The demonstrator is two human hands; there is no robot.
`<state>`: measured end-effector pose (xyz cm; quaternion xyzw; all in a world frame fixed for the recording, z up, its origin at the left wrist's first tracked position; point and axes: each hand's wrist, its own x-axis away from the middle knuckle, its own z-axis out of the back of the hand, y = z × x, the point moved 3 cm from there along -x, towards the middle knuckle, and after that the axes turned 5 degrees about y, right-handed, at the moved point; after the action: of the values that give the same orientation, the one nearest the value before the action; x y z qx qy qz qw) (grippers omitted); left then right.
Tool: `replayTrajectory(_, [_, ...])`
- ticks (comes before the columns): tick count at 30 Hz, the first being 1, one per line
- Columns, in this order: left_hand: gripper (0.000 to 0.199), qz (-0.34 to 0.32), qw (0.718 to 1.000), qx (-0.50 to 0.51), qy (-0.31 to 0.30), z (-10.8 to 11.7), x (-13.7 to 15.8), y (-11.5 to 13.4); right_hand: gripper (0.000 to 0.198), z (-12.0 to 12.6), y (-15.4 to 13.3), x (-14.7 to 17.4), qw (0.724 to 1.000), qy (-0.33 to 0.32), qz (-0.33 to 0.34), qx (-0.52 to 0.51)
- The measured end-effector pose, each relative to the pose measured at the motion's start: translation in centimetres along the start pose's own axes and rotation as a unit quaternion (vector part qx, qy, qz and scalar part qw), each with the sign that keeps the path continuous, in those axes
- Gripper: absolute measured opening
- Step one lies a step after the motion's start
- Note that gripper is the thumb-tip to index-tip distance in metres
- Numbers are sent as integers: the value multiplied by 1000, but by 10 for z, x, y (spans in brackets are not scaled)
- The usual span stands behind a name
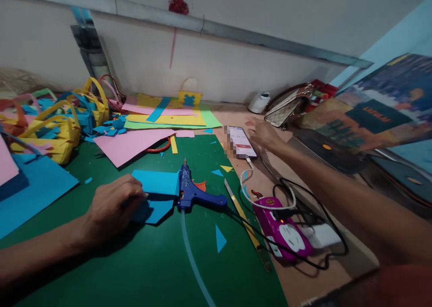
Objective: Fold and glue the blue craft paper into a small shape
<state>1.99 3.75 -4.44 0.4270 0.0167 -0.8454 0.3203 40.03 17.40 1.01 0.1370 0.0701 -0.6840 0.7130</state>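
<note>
From the head view we see a green cutting mat [151, 262] on a brown tabletop [303, 280] against a pale wall [236, 64]. Our left hand [113, 208] presses, fingers curled together, on a blue paper piece [157, 183] beside the blue glue gun [194, 192]. Our right hand [263, 134], fingers loosely apart and holding nothing, touches the phone [240, 141] at the mat's far edge. Paper baskets [57, 127] crowd the left.
</note>
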Motion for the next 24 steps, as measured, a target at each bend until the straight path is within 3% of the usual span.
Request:
replayTrajectory(5, [22, -15, 999, 31, -28, -1, 6, -6, 46, 39, -28, 15, 997, 58, -13, -48])
replayTrajectory(11, [43, 24, 995, -43, -82, 2, 9, -14, 41, 70, -107, 53, 985, 89, 54, -137])
replayTrajectory(14, [58, 42, 991, -88, -89, 5, 9, -19, 35, 77, -153, 89, 978, 63, 151, -131])
replayTrajectory(17, [64, 54, 989, -106, -92, 11, 7, -22, 26, 83, -187, 127, 965, 37, 257, -28])
replayTrajectory(20, [59, 49, 995, -58, -68, 18, 4, -23, 23, 88, -206, 151, 952, 62, 301, 6])
replayTrajectory(24, [42, 64, 998, 7, 27, 26, 3, -26, 23, 84, -223, 155, 956, 77, 284, 13])
